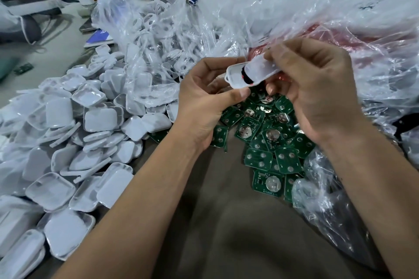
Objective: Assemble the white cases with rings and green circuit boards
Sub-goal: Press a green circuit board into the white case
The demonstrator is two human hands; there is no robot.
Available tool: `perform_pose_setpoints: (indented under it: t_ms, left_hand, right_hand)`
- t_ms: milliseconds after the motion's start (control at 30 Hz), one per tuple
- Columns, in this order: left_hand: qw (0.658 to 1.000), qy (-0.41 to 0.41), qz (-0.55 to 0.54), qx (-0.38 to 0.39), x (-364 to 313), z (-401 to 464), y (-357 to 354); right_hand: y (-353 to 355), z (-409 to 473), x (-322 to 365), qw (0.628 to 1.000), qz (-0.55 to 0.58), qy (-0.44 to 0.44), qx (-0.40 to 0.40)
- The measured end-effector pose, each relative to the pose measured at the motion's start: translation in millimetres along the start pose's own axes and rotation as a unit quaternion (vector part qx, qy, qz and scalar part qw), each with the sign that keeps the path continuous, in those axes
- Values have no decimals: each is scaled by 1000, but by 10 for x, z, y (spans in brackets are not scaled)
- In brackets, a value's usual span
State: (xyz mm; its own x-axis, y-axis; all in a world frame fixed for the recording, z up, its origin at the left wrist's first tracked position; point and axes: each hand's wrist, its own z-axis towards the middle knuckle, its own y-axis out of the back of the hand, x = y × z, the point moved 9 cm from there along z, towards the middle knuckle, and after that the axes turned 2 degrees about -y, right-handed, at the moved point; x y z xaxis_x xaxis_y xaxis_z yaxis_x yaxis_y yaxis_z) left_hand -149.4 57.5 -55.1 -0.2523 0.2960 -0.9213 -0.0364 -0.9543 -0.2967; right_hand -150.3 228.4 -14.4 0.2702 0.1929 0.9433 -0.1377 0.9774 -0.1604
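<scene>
View from above of 2 bare hands raised over a cluttered work surface (pixel 226 222), meeting at 1 white case (pixel 247 73). Left hand (pixel 204 102) curled round the case's near end, thumb under its edge, probably to steady it. Right hand (pixel 317 88) pinching the far end from above, fingers bent over it, likely pressing the halves together. Dark band with a touch of red across the case's middle; whether a ring or a seam, cannot tell. Held up close, presumably for checking the fit. Directly below, a loose pile of green circuit boards (pixel 265 142), some showing round silver cells, near for quick picking. To the left, a heap of white case halves (pixel 68 142), spilling beside a clear plastic bag of white rings (pixel 154 36). Crumpled clear plastic (pixel 340 7) behind and to the right
</scene>
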Motion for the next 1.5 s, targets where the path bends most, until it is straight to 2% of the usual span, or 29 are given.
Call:
perform_pose_setpoints:
  t_ms: [100, 333, 500, 767, 1000, 1167, 1333, 1500]
  left_hand:
    - [999, -27, 23, -13, -48, -9, -7]
    - [998, -53, 25, -38, -72, -49, -55]
    - [998, -51, 18, -25, -60, -63, -110]
    - [998, -51, 24, -24, -67, -64, -110]
    - [998, -47, 24, -17, -48, -76, -126]
    - [999, -45, 23, -3, -55, -81, -143]
    - [999, -43, 18, 9, -53, -84, -151]
    - [999, -32, -4, 26, -42, -69, -152]
  right_hand:
    - [35, -15, 19, 997, -64, 32, -39]
    - [84, -42, 64, 986, -102, 60, -117]
    - [68, -46, 63, 976, -170, 68, -121]
    - [63, -39, 24, 974, -188, 61, -115]
    - [55, -63, 33, 948, -272, 79, -142]
    - [88, -42, -80, 968, -209, 21, -135]
    - [103, -38, -106, 974, -188, 2, -129]
    - [107, -38, -293, 989, -32, -111, -97]
